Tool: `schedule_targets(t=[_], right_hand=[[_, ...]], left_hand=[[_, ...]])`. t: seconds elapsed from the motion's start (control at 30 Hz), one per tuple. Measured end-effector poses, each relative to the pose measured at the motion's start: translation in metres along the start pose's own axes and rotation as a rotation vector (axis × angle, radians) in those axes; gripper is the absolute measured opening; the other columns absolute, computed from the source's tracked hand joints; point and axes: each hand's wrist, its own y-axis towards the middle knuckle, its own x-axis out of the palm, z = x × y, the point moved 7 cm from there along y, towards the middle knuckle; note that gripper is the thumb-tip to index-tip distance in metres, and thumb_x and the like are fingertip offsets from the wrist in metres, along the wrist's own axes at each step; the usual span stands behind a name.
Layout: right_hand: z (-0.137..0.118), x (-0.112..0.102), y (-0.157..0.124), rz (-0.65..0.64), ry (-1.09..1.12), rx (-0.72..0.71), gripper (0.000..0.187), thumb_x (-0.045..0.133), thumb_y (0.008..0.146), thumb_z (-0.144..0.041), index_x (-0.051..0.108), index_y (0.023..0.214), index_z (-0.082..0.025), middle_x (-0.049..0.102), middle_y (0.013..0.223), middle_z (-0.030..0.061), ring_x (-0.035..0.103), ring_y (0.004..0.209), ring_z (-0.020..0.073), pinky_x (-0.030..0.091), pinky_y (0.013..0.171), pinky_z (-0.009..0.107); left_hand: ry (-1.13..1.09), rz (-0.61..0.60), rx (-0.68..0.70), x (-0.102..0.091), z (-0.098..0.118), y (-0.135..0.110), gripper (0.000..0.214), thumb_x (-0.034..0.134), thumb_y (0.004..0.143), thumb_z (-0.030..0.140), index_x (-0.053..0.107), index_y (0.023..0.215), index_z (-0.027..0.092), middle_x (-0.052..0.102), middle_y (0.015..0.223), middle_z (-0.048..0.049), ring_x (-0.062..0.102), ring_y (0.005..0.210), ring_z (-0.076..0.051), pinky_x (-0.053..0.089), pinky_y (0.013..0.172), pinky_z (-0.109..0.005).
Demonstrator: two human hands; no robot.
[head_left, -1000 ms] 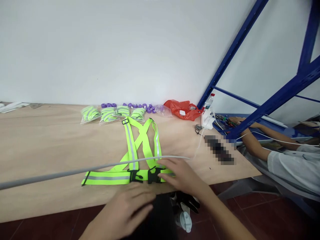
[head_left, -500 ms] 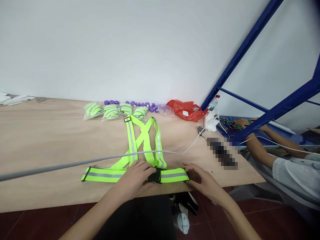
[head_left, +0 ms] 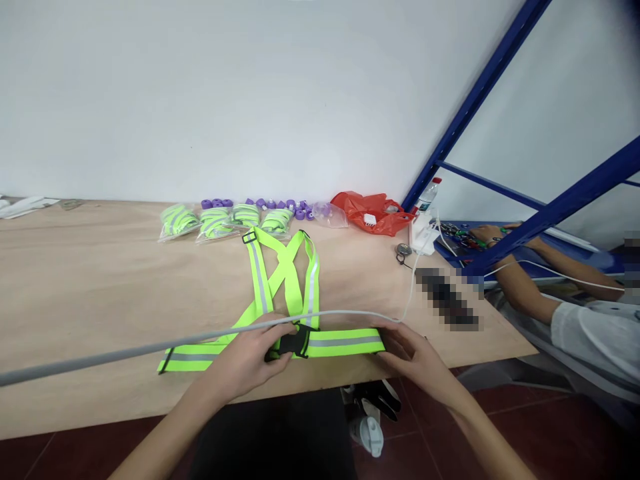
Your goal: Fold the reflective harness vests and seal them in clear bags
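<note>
A neon-yellow reflective harness (head_left: 286, 261) with grey stripes lies spread on the wooden table, its crossed straps pointing toward the wall. Its waist belt (head_left: 345, 342) runs along the near side. My left hand (head_left: 250, 353) is closed around the belt at the black buckle (head_left: 294, 341), thumb below and fingers above. My right hand (head_left: 407, 350) pinches the belt's right end, where the fingertips partly hide the strap. The belt's left end, with a black slider (head_left: 167, 361), lies flat on the table. A grey cable (head_left: 200, 339) passes over the harness in front of the camera.
Several bagged harnesses (head_left: 218, 223) and purple rolls (head_left: 217, 203) line the wall. A red plastic bag (head_left: 373, 212), a bottle (head_left: 429, 194) and a white box (head_left: 424, 233) stand right, beside a blue metal frame (head_left: 480, 100). Another person's arms (head_left: 525, 287) reach over a blue tray.
My left hand has moved left along the belt, showing more of the buckle. The belt's right end has risen slightly with my right hand. The cable has shifted and the view has turned a little.
</note>
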Motion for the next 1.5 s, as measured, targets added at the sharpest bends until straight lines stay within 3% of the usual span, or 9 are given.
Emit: schedule_targets(t=[0.2, 0.37, 0.47, 0.67, 0.8, 1.13, 1.37, 1.5], right_hand=[[0.011, 0.004, 0.007, 0.196, 0.355, -0.050, 0.046, 0.088, 0.070, -0.050, 0.074, 0.106, -0.026, 0.075, 0.111, 0.0101, 0.070, 0.108, 0.0294, 0.059, 0.094, 0.043], [0.021, 0.014, 0.009, 0.291, 0.509, -0.049, 0.041, 0.085, 0.074, -0.052, 0.075, 0.107, -0.029, 0.076, 0.113, 0.0086, 0.070, 0.107, 0.0270, 0.060, 0.088, 0.038], [0.015, 0.012, 0.008, 0.291, 0.372, -0.073, 0.040, 0.083, 0.076, -0.050, 0.077, 0.108, -0.028, 0.077, 0.113, 0.0089, 0.072, 0.105, 0.0275, 0.060, 0.090, 0.039], [-0.014, 0.002, 0.005, 0.183, -0.186, -0.257, 0.034, 0.076, 0.085, -0.041, 0.077, 0.117, -0.029, 0.074, 0.112, 0.0081, 0.071, 0.104, 0.0256, 0.059, 0.091, 0.037], [-0.013, 0.001, 0.005, 0.084, -0.385, -0.256, 0.033, 0.073, 0.087, -0.039, 0.076, 0.119, -0.031, 0.073, 0.114, 0.0079, 0.069, 0.107, 0.0262, 0.058, 0.095, 0.040], [-0.006, -0.008, 0.003, -0.041, -0.412, -0.198, 0.034, 0.070, 0.089, -0.040, 0.076, 0.120, -0.030, 0.071, 0.119, 0.0089, 0.066, 0.114, 0.0278, 0.055, 0.100, 0.043], [-0.007, -0.007, 0.003, -0.024, -0.385, -0.160, 0.037, 0.074, 0.086, -0.039, 0.073, 0.122, -0.029, 0.069, 0.116, 0.0074, 0.065, 0.111, 0.0266, 0.054, 0.100, 0.042], [-0.007, -0.006, 0.003, -0.006, -0.360, -0.154, 0.039, 0.076, 0.084, -0.040, 0.072, 0.121, -0.028, 0.069, 0.120, 0.0082, 0.063, 0.115, 0.0278, 0.051, 0.102, 0.044]], left_hand=[[-0.003, 0.032, -0.012, 0.012, 0.001, -0.004, 0.032, 0.064, 0.093, 0.024, 0.063, 0.125, 0.023, 0.065, 0.131, -0.0101, 0.065, 0.118, -0.027, 0.055, 0.100, -0.043], [0.030, 0.046, 0.043, 0.021, 0.008, -0.005, 0.026, 0.066, 0.095, 0.025, 0.065, 0.122, 0.022, 0.068, 0.120, -0.0093, 0.064, 0.111, -0.027, 0.056, 0.093, -0.042], [0.048, 0.038, 0.055, 0.022, 0.008, -0.004, 0.025, 0.068, 0.094, 0.025, 0.065, 0.119, 0.022, 0.068, 0.120, -0.0087, 0.063, 0.110, -0.027, 0.054, 0.093, -0.043], [0.069, 0.034, 0.044, 0.022, 0.007, -0.002, 0.022, 0.070, 0.090, 0.022, 0.065, 0.111, 0.021, 0.068, 0.117, -0.0080, 0.063, 0.106, -0.027, 0.054, 0.090, -0.043], [0.056, 0.046, 0.019, 0.023, 0.003, -0.002, 0.021, 0.068, 0.089, 0.022, 0.063, 0.110, 0.022, 0.067, 0.121, -0.0082, 0.063, 0.110, -0.028, 0.053, 0.093, -0.043], [0.083, 0.035, -0.012, 0.025, -0.001, -0.003, 0.022, 0.069, 0.085, 0.023, 0.063, 0.106, 0.022, 0.067, 0.121, -0.0087, 0.063, 0.112, -0.031, 0.053, 0.095, -0.047], [0.061, 0.012, -0.007, 0.026, -0.002, -0.003, 0.020, 0.070, 0.090, 0.026, 0.064, 0.108, 0.023, 0.067, 0.127, -0.0083, 0.064, 0.115, -0.030, 0.054, 0.097, -0.046], [0.055, 0.011, 0.007, 0.024, -0.001, -0.002, 0.034, 0.073, 0.090, 0.029, 0.061, 0.122, 0.025, 0.065, 0.133, -0.0080, 0.062, 0.120, -0.030, 0.052, 0.101, -0.046]])
